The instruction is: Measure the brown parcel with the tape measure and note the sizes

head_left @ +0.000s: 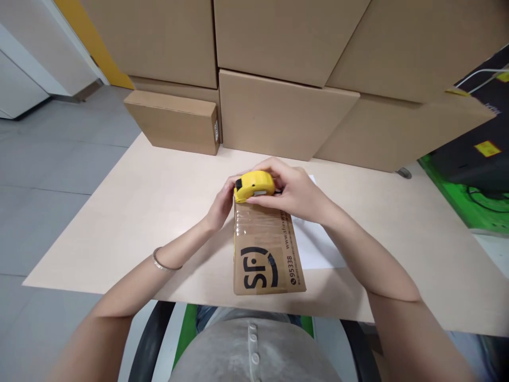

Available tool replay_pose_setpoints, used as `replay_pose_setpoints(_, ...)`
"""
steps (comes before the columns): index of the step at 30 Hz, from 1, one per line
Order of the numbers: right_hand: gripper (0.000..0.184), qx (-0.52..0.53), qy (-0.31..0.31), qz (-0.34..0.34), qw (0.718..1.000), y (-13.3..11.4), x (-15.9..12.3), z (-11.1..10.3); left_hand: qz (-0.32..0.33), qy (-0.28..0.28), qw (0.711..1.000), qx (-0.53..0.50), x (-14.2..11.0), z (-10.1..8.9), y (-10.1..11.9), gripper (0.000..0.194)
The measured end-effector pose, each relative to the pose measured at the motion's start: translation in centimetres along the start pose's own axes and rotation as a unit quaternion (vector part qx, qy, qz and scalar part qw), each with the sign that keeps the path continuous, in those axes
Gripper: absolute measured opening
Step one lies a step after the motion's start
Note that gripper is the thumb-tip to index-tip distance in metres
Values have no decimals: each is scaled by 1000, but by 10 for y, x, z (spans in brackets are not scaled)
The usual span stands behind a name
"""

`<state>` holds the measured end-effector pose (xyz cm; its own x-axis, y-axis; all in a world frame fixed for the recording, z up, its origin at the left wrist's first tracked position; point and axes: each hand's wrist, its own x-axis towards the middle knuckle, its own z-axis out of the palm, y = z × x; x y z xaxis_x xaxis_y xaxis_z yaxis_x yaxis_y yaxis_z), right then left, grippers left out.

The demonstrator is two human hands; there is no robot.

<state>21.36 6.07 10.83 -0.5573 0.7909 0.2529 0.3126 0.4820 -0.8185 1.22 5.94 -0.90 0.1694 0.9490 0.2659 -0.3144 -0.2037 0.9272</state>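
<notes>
My right hand is closed around a yellow tape measure, holding it at the far end of a brown cardboard box. Black "SF" lettering and clear tape mark the top of that box, which lies lengthwise towards me. At the box's far left corner, my left hand is closed against its side. The left fingertips reach behind the front of the tape measure and are partly hidden. No drawn-out blade can be made out. A white sheet of paper lies partly under the box and right forearm.
Large cardboard boxes are stacked along the back of the table. A smaller flat box stands at the back left. Dark equipment with cables sits on a green surface at the right. Chair armrests flank me.
</notes>
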Motion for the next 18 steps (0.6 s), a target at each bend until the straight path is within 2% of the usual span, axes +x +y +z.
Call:
replay_pose_setpoints(2,35,-44,-8,-10,999,-1,2,3,-11,-4,999,-49,2,3,-3,49)
replay_pose_setpoints(4,33,-76,-4,-8,997,-3,-4,-1,5,-19,999,-47,2,2,-5,42)
replay_pose_setpoints(7,35,-79,18,17,997,-4,-24,-17,28,-46,999,-10,4,-5,-6,41)
replay_pose_setpoints(13,41,-99,87,112,985,10,-73,-57,-1,-90,996,-25,8,-10,-10,35)
replay_pose_setpoints(18,43,-78,94,133,984,20,-76,-60,-8,-84,996,-30,9,-8,-9,37)
